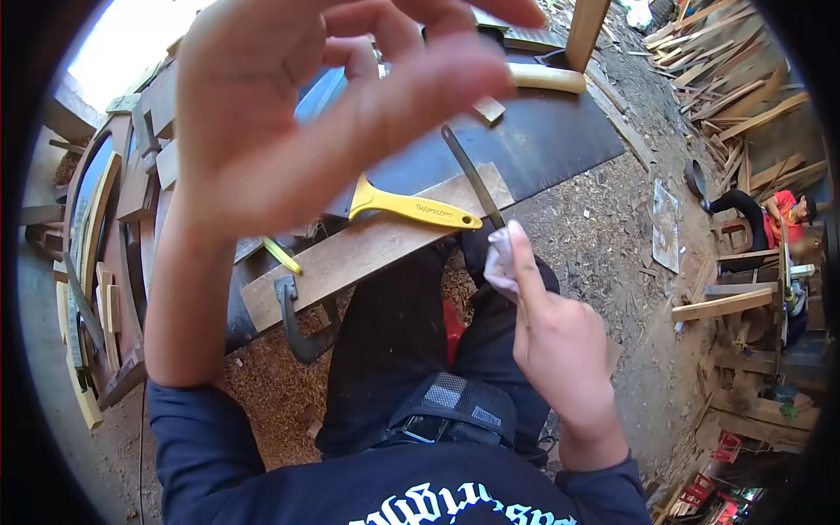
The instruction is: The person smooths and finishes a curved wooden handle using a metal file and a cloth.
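Note:
Close to the camera, my left hand [280,131] is raised, slightly blurred, with thumb and fingers apart and nothing in it. My right hand [560,337] is closed round the pale cloth-wrapped handle [500,262] of a narrow metal file [470,172], its index finger stretched along the wrap. The blade points up and away, passing over the right end of a wooden board [350,261]. Lying on that board is a yellow-handled tool [411,206], its head partly hidden behind my left hand. A dark clamp [297,324] grips the board's left end.
Under the board is a dark worktable [560,144], with a light wooden rod [547,79] at its far side. Curved wooden frames [96,219] stand at left. Scrap wood [744,96] is piled at right, where another person [783,214] sits. Shavings cover the ground.

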{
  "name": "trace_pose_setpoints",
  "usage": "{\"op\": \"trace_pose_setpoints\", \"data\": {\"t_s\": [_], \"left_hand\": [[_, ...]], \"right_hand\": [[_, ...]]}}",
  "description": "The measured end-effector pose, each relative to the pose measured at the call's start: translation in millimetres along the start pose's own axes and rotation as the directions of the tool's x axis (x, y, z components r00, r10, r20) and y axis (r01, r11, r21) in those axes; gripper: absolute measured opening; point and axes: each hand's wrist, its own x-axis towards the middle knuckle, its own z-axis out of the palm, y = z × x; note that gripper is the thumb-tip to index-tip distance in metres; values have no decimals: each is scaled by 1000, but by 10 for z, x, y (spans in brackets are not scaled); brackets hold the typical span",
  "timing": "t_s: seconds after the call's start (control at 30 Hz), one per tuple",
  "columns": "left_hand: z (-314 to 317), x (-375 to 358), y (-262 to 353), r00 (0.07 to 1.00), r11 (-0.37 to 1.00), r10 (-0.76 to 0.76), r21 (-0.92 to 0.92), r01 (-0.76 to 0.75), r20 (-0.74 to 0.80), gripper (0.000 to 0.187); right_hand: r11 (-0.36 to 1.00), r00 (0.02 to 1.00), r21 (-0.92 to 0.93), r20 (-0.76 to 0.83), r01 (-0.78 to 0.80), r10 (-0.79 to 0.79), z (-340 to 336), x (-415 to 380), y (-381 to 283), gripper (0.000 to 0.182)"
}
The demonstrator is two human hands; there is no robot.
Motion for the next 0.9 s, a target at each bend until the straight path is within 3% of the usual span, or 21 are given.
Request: {"op": "trace_pose_setpoints", "data": {"t_s": [0.1, 0.2, 0.27, 0.37, 0.43, 0.5, 0.73, 0.8, 0.9], "left_hand": [[151, -428, 85, 989, 987, -128, 92, 135, -76, 45], [817, -852, -90, 964, 957, -266, 115, 265, -4, 46], [1292, -1005, -245, 952, 946, -305, 128, 299, 27, 47], [1439, -935, -262, 947, 941, -320, 121, 316, 18, 48], [1455, -1037, -271, 946, 943, -325, 75, 324, 4, 49], [1320, -1062, -144, 950, 949, -312, 34, 313, -24, 50], [420, -877, 349, 963, 989, -148, -34, 144, -226, 52], [263, -835, 406, 947, 999, -52, -21, 48, -316, 53], [67, -792, 419, 937, 999, 31, -26, -42, -348, 54]], "right_hand": [[1000, 1000, 16, 0, -16, 16, 25, 130, -12, 80], [994, 1000, 103, 8, -18, 17, 38, 113, 2, 72], [981, 1000, 192, 12, -25, 23, 25, 106, 9, 69], [980, 990, 173, -115, 96, -77, 80, 86, 62, 74], [980, 997, 186, -42, 66, -59, 57, -56, 140, 73], [978, 999, 208, 32, 3, -10, -9, -70, 102, 71], [953, 1000, 304, 11, -18, 15, 90, -114, 23, 76], [978, 999, 207, 28, 26, -32, 110, -94, 108, 76], [973, 999, 229, 34, 26, -35, 142, -215, 96, 77]]}}
